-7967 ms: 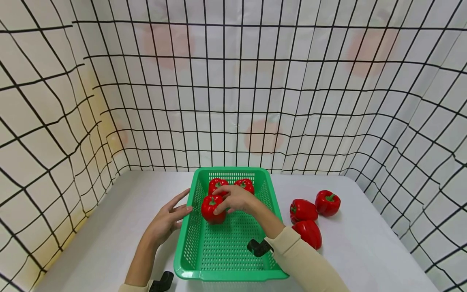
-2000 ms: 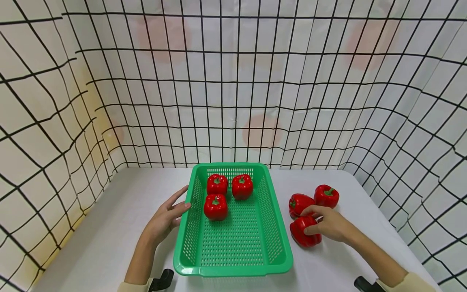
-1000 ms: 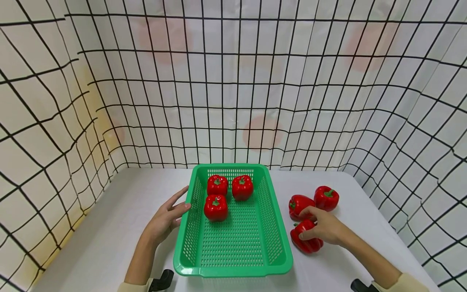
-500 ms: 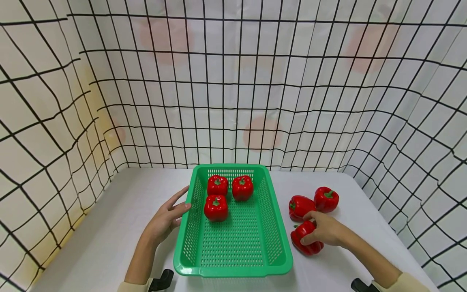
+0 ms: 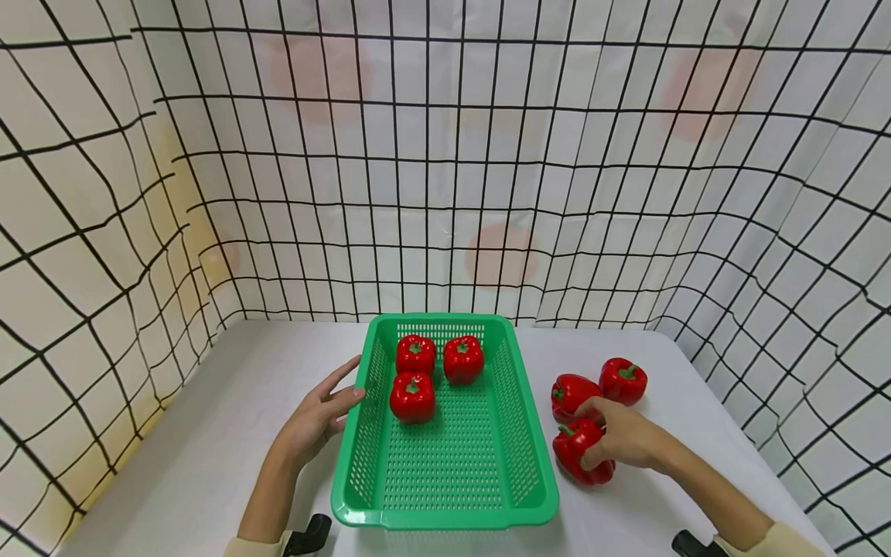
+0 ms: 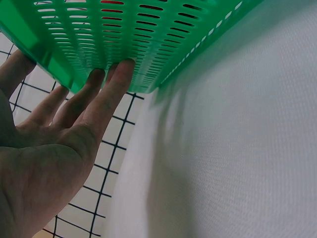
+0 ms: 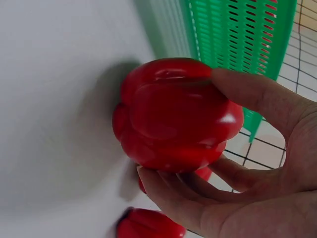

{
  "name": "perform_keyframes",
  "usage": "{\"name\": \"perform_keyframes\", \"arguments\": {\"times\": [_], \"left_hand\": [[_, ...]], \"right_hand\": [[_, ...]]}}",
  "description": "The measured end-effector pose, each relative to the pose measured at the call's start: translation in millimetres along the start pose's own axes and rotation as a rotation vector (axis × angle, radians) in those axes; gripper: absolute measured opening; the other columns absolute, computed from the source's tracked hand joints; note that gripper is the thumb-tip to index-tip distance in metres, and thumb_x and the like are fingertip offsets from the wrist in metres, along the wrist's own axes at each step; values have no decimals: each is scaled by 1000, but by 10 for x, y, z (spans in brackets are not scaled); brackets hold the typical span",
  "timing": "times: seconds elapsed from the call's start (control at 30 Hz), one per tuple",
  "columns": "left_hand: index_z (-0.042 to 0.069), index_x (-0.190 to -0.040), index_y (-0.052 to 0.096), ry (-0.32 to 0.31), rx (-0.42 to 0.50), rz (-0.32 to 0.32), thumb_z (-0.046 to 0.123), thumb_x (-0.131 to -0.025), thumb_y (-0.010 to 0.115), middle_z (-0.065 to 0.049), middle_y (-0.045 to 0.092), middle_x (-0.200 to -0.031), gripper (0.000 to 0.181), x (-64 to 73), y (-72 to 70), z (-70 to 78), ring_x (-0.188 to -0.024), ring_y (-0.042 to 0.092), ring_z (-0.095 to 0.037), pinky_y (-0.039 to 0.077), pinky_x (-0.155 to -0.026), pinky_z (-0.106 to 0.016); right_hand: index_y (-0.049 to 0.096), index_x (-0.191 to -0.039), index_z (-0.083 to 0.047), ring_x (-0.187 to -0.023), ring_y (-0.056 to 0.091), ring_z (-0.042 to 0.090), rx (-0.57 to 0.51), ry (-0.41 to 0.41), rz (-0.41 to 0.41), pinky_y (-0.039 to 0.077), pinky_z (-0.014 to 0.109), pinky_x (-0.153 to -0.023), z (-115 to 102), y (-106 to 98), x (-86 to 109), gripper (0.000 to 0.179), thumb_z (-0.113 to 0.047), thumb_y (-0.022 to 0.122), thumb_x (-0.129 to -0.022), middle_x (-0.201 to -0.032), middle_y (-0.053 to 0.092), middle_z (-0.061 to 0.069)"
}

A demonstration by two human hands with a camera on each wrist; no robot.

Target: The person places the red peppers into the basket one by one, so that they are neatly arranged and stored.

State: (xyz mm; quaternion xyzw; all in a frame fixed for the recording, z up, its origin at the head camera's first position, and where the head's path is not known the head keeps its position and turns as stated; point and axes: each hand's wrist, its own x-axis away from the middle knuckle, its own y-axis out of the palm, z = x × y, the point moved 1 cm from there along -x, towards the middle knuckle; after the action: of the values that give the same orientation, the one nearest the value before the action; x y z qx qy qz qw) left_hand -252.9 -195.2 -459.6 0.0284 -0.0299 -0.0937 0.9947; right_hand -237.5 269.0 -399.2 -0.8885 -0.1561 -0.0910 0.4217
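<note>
My right hand (image 5: 623,435) grips a glossy red bell pepper (image 5: 574,456) to the right of the green basket (image 5: 462,517). In the right wrist view the thumb lies along one side of this pepper (image 7: 173,116) and the fingers along the other. Its green stem points to the far left in the head view. At the basket's left wall, my left hand (image 5: 313,422) has its fingers extended, the thumb at the rim; the left wrist view shows fingertips (image 6: 126,67) against the slotted side. Three upright red bell peppers stand in the basket's far part, one being the near pepper (image 5: 413,398).
Just beyond the gripped pepper are two more red bell peppers on the white table (image 5: 209,433): a lying pepper (image 5: 572,394) and an upright pepper (image 5: 623,381). Black grid netting (image 5: 452,186) over white sheeting encloses the back and sides.
My right hand has gone from a pepper in the basket to the nearest one on the table. That pepper has since turned, bringing its stem into sight. The left hand stays at the basket.
</note>
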Motion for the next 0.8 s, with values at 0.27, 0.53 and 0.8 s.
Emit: {"name": "perform_keyframes", "arguments": {"times": [0.27,0.53,0.8], "left_hand": [[32,-159,31,-11,1,1,25,-99,65,-15,51,-153,69,-3,2,-11,-116,68,-40,60,-90,-50],[32,-159,31,-12,-4,2,26,-99,66,-15,50,-153,70,-2,14,-15,-117,69,-38,59,-91,-50],[33,-159,32,-14,-8,10,27,-98,66,-14,50,-154,70,4,3,-3,-118,68,-39,59,-92,-50]], "right_hand": [[54,-128,2,-109,58,38,-10,-46,16,64,46,-73,-170,-147,22,80,-12,92,-59,-117,61,19],[50,-135,4,-109,59,38,4,-72,10,64,44,-73,-357,-340,-2,80,-16,89,-67,-121,61,21],[48,-138,4,-112,59,39,41,-127,44,63,44,-78,-539,-459,-61,79,-21,86,-74,-127,59,26]]}}
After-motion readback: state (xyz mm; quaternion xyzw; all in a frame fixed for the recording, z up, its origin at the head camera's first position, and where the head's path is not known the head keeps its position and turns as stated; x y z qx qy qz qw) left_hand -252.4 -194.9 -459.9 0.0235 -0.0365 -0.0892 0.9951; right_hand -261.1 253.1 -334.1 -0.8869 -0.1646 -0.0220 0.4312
